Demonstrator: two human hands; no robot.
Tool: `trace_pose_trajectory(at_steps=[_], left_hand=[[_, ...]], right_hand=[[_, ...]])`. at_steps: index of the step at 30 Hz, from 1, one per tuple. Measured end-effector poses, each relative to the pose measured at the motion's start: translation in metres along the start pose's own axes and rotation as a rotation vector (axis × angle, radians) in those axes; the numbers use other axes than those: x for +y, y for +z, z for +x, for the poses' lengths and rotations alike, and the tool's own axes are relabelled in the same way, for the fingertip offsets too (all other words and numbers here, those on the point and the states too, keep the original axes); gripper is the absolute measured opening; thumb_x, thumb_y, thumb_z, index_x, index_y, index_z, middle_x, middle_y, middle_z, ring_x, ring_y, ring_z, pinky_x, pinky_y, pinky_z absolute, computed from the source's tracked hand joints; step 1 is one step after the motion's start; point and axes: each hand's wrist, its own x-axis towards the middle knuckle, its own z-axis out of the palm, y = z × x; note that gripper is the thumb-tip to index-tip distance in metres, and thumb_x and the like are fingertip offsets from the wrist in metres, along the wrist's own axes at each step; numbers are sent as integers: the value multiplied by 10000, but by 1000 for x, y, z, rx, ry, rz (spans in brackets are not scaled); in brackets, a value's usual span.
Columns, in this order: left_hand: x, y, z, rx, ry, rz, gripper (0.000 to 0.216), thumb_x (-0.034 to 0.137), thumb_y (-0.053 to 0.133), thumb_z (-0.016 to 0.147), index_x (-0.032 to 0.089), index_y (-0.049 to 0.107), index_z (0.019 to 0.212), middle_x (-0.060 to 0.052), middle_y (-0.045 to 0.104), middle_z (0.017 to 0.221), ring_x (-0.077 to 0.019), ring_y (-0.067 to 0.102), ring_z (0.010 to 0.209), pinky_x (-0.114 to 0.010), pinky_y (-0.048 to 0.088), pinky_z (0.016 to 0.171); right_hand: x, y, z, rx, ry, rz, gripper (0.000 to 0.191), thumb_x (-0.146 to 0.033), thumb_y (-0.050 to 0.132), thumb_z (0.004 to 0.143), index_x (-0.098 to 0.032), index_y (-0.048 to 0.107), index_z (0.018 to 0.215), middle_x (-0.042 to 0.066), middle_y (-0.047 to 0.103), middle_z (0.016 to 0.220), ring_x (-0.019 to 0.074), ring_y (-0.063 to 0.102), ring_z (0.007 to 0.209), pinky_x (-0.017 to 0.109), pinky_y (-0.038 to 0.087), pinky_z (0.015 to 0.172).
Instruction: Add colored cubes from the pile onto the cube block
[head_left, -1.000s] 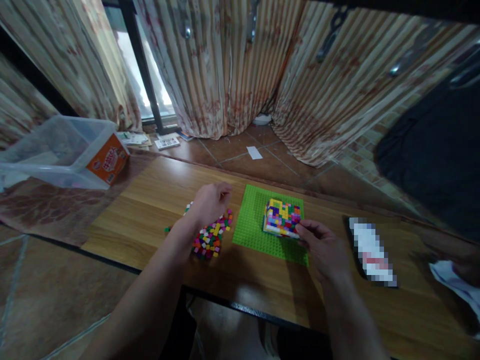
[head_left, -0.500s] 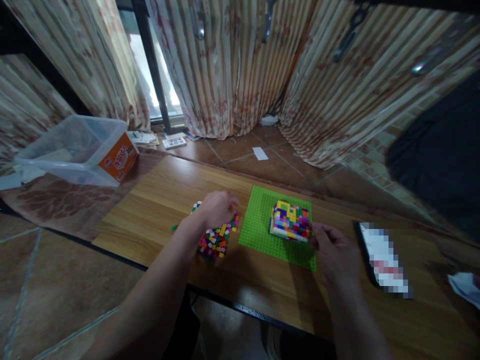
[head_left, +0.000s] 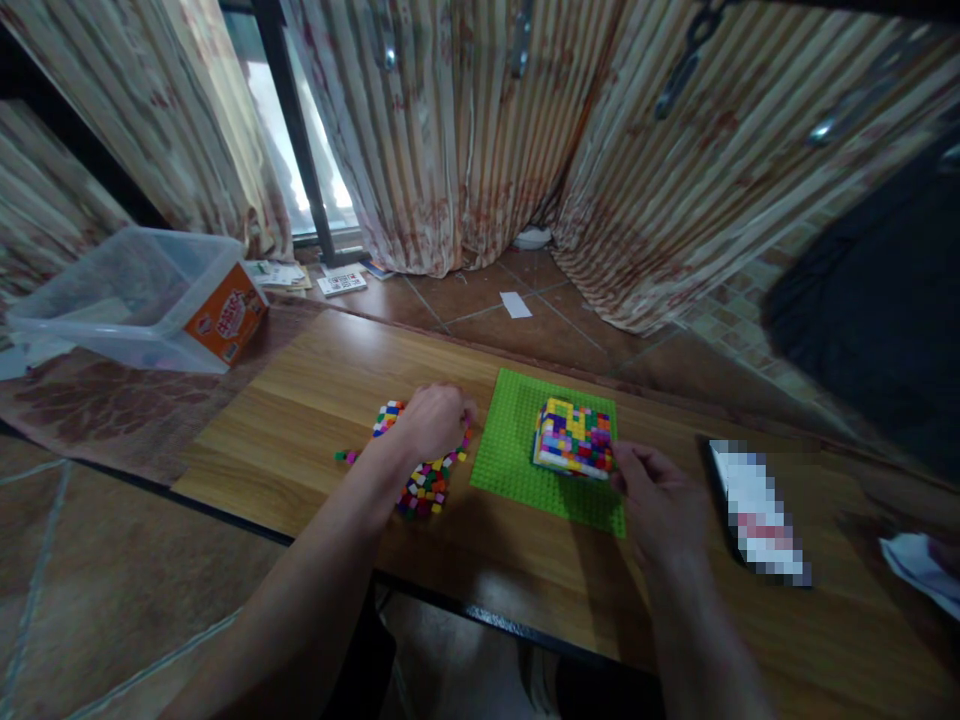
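Observation:
My left hand [head_left: 436,418] is over a loose pile of small toy bricks [head_left: 429,487] in many colours. Its fingers are curled together at the pile's right side; whatever they pinch is hidden. On the green baseplate [head_left: 501,455] is a block of toy bricks [head_left: 574,440], its top a patchwork of yellow, purple, red, white and other colours. My right hand [head_left: 660,500] has its thumb and fingers closed at the block's near right corner. Whether the block is attached to the baseplate cannot be made out.
The wooden table [head_left: 300,400] has a phone [head_left: 761,515] with a blurred screen to the right, and crumpled white paper [head_left: 922,565] beyond it. A clear plastic bin [head_left: 142,300] with an orange label stands at the far left. Curtains [head_left: 465,130] hang behind.
My left fingers have curled further in and down over the pile. My right hand stays at the block's corner. The whole view has shifted slightly.

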Motion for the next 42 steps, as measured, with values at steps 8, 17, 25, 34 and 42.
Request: trace_pose_trajectory(at_steps=[8,17,25,34,42], left_hand=[[4,-2,0,84,-19,-110,198,131,478,823,184,668,844,-49,692,784,-174,642,735,-258,455,676],[16,-1,1,243,106,-411,160,102,503,816,174,645,836,-10,678,791,-131,622,732,-245,476,723],[44,2,-2,259,273,-549,163,104,525,850,178,670,841,-26,693,852,-130,646,798,-241,498,742],[76,18,-3,300,451,-519,166,170,498,918,192,663,914,-48,694,942,-153,648,923,-282,507,830],[97,36,-3,352,412,-369,306,210,530,904,221,585,1205,-40,725,976,-207,620,923,-411,424,905]], right_hand=[[-6,0,-3,9,-18,-35,348,-482,693,680,-152,714,788,9,608,574,132,518,529,250,365,493],[-8,3,-3,10,-16,-16,353,-491,701,662,-155,703,772,16,620,587,131,517,527,250,368,488],[-3,3,-2,0,-8,-24,348,-485,698,695,-158,721,812,29,667,648,142,556,571,259,411,538],[1,3,0,-5,-55,-52,362,-513,684,716,-168,730,814,31,683,654,159,583,587,274,431,565],[6,2,3,-34,-49,-31,362,-513,681,714,-176,728,839,26,692,691,156,586,607,278,440,598]])
